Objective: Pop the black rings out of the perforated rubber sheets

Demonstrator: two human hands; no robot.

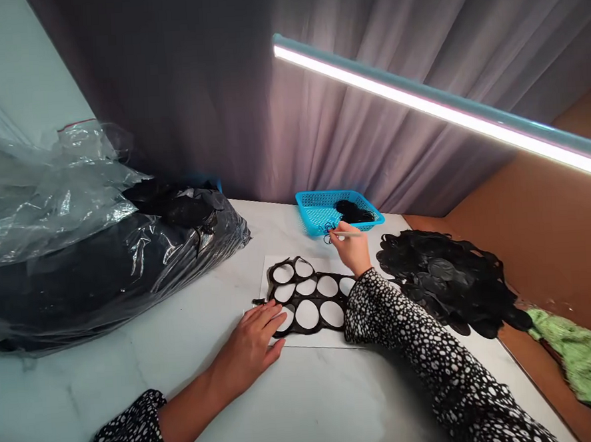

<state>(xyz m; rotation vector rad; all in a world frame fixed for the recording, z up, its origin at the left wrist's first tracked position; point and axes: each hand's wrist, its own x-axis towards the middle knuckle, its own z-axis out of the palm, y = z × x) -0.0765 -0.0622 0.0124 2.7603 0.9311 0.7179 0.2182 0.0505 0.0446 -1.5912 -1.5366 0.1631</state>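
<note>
My left hand point(248, 347) lies flat on the white marble tabletop point(307, 407), its fingertips on the lower left of a black perforated sheet point(316, 301) with several oval holes. That sheet sits on a white paper sheet point(323, 338), which shows through the holes. My right hand point(350, 248) pinches a thin pale stick point(349, 235) above the sheet's top edge. A small black wire-like loop point(329, 231) hangs at the stick's tip, against the front rim of a blue plastic basket point(319, 209). A tangled black bunch point(349, 211) lies inside the basket.
To the right is a large heap of black cut-out scraps point(444, 278). A bulging clear plastic bag of black material point(92, 260) fills the table's left side. A green cloth point(579, 364) lies beyond the right table edge. A curtain point(369, 110) hangs behind, under a bright light bar point(443, 105).
</note>
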